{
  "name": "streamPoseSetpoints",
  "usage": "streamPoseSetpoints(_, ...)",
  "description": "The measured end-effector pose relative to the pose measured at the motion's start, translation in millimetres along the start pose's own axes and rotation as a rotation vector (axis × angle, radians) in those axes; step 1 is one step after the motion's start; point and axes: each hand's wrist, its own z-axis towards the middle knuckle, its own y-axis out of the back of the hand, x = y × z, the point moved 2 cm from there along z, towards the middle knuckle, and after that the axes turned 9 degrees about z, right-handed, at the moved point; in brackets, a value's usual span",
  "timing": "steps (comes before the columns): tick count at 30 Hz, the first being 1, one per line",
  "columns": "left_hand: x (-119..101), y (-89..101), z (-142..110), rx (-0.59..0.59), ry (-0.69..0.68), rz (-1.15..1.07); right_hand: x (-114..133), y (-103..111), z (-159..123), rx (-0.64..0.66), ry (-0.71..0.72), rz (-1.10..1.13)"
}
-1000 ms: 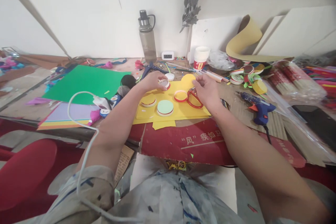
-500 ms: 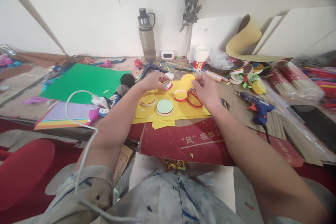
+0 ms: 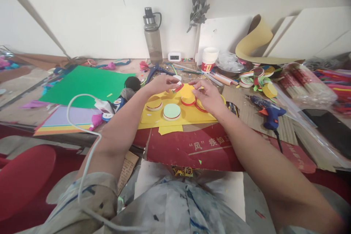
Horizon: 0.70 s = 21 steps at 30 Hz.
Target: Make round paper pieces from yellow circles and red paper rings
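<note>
My left hand is closed in a pinch on a small red-and-white paper ring, tilted above the yellow sheets. Just to its right, my right hand has its thumb and fingers at the right edge of a yellow paper circle; the fingers partly hide the grip. Below lie a round piece with a pale green top, a yellow-topped one and a red-rimmed ring. Another red ring is partly covered by my right hand. Yellow sheets lie beneath these pieces.
A blue glue gun lies on cardboard at right, near a dark phone. Green sheet and a white cable are at left. A water bottle and paper cups stand at the back.
My right hand has moved left with the yellow circle, bringing it close to the ring in my left hand. The ring in my left hand has tilted and shifted slightly right.
</note>
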Motion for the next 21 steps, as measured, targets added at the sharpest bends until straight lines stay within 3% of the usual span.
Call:
streamPoseSetpoints(5,-6.6,-1.8,-0.1,0.024,-0.089,-0.091,1.5,-5.3,-2.2,0.116,0.138,-0.097)
streamPoseSetpoints(9,-12.4,-3.2,-2.0,0.053,-0.098,-0.158,-2.0,-6.1,-2.3,0.135,0.213,-0.136)
streamPoseSetpoints(15,-24.9,-6.3,-7.7,0.078,-0.067,-0.238,-1.7,-7.7,-2.7,0.177,0.221,-0.155)
streamPoseSetpoints(21,-22.0,-7.2,-5.7,0.039,-0.045,-0.235,2.8,-6.2,-2.9,0.22,0.231,-0.182)
